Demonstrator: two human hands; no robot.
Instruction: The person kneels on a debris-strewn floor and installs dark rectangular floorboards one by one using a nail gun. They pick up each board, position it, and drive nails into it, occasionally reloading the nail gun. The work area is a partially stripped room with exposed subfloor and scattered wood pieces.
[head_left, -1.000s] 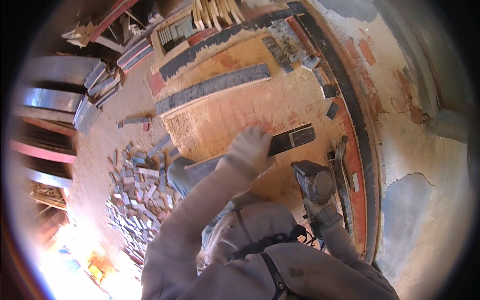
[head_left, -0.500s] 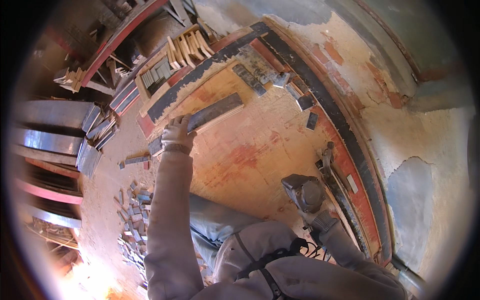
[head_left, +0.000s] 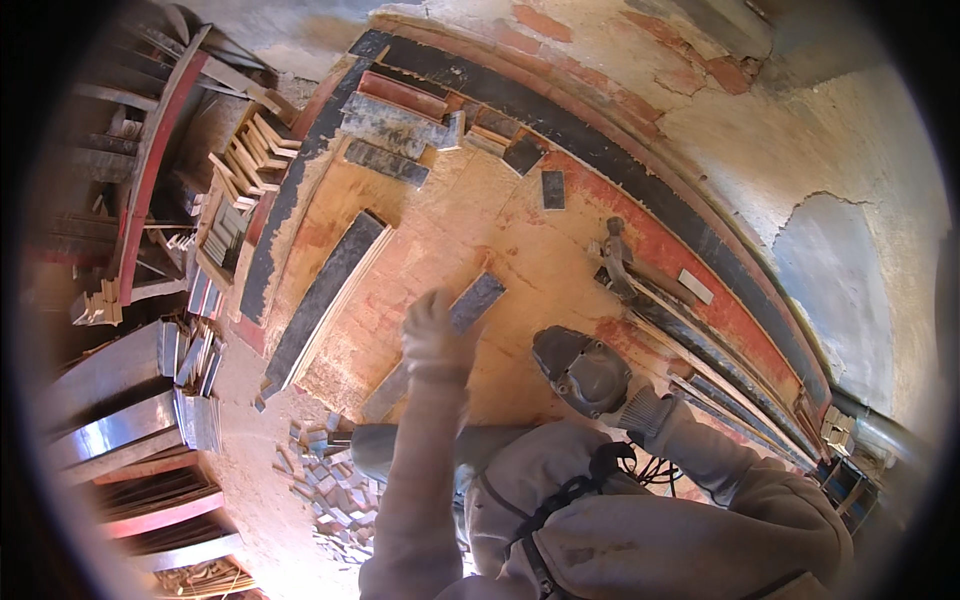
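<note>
My left hand (head_left: 436, 338), gloved and slightly blurred, is closed over a narrow dark-faced board (head_left: 478, 300) above the middle of the worktable. The board slants, its lower end showing on the near side of my wrist. My right hand (head_left: 643, 412), also gloved, grips a dark grey power tool (head_left: 582, 370) with a rounded housing; its handle is mostly hidden by the hand. Left of my left hand lies a stack of long dark-topped boards (head_left: 330, 295). A hammer (head_left: 616, 258) rests beyond the power tool, beside long thin strips (head_left: 700, 350).
The worktable (head_left: 520, 255) has a black and red border along a worn wall. Short dark blocks (head_left: 553, 190) and offcuts lie at its far side. A heap of small offcuts (head_left: 340, 490) covers the floor at lower left. Stacked panels (head_left: 120, 400) stand farther left. Black cords (head_left: 655, 468) hang by my waist.
The view has turned to the right. My left hand has come away from the board stack toward the table's middle, with a narrow board in it. The right hand keeps hold of the power tool.
</note>
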